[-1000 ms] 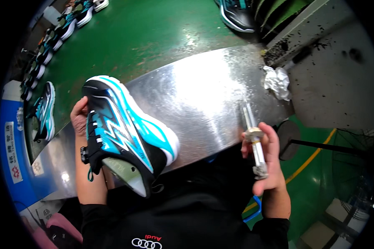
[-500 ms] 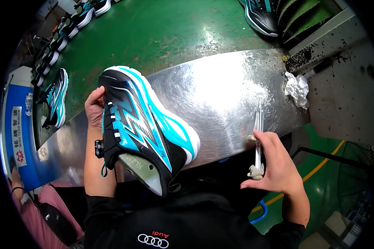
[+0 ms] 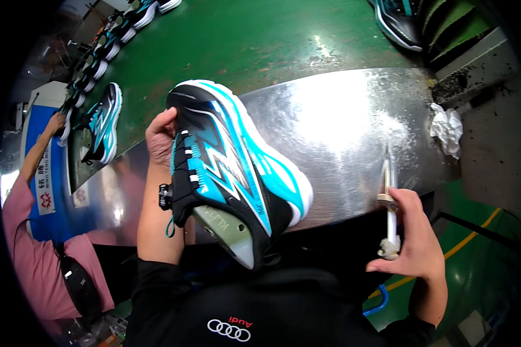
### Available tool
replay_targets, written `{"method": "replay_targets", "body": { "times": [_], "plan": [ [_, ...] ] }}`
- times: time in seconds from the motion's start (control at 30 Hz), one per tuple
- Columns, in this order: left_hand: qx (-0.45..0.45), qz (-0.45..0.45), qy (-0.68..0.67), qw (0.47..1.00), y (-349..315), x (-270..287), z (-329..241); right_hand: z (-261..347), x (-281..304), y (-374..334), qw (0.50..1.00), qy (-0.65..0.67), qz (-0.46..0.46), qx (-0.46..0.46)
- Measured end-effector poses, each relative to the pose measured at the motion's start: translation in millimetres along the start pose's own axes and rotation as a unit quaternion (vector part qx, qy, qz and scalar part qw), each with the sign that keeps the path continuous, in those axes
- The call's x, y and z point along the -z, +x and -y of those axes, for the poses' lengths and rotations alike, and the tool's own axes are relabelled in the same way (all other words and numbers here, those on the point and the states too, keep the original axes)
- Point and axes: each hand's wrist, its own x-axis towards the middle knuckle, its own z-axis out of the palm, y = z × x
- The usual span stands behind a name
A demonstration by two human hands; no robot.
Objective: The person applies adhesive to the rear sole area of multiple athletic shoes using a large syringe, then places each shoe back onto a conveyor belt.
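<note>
A black, turquoise and white sports shoe (image 3: 231,168) with a green shoe last inside tilts over the metal plate, toe up and heel toward me. My left hand (image 3: 163,139) grips it at the toe end, thumb on the upper and the other fingers hidden beneath. My right hand (image 3: 414,240) holds a clear slim syringe (image 3: 391,217) with a whitish, smeared flange and plunger end. The syringe tip points away from me, low over the plate. The index finger lies near the flange, and the thumb is apart from the plunger end.
The shiny metal plate (image 3: 336,191) borders a green belt (image 3: 260,46). Another matching shoe (image 3: 104,124) stands at the left, with a row of shoes (image 3: 107,49) beyond. Crumpled white paper (image 3: 446,130) lies at the right. A co-worker in a pink top (image 3: 32,254) reaches toward the row.
The whole view has shifted, so things appear further right. The co-worker's arm now stretches to the shoe row. My hands keep hold of the shoe and the syringe.
</note>
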Motion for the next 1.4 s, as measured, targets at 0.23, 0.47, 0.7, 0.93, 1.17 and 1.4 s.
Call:
{"method": "replay_targets", "body": {
  "times": [0.23, 0.47, 0.7, 0.93, 1.17, 1.4],
  "plan": [
    [-0.018, -0.021, 0.031, 0.999, 1.9, 25.0, -5.9, -11.5, -16.5, -32.5, 0.989, 0.139, -0.028, -0.028],
    [-0.012, -0.024, 0.026, 0.999, 0.5, 23.6, -7.1, 11.7, -50.5, -41.2, 0.756, 0.652, -0.057, 0.024],
    [-0.002, 0.001, -0.010, 1.000, -1.2, 19.0, -6.2, 22.0, -67.9, -19.0, 0.720, 0.686, 0.042, 0.094],
    [-0.008, -0.020, -0.031, 0.999, 0.0, 26.3, -7.7, 24.9, -73.3, -10.5, 0.727, 0.677, 0.048, 0.102],
    [-0.018, -0.032, -0.028, 0.999, -1.5, 24.9, -8.5, 27.0, -74.7, -3.5, 0.723, 0.684, 0.053, 0.084],
    [-0.026, -0.040, -0.021, 0.999, -2.2, 22.4, -7.0, 25.2, -79.3, -0.1, 0.720, 0.686, 0.032, 0.103]
  ]
}}
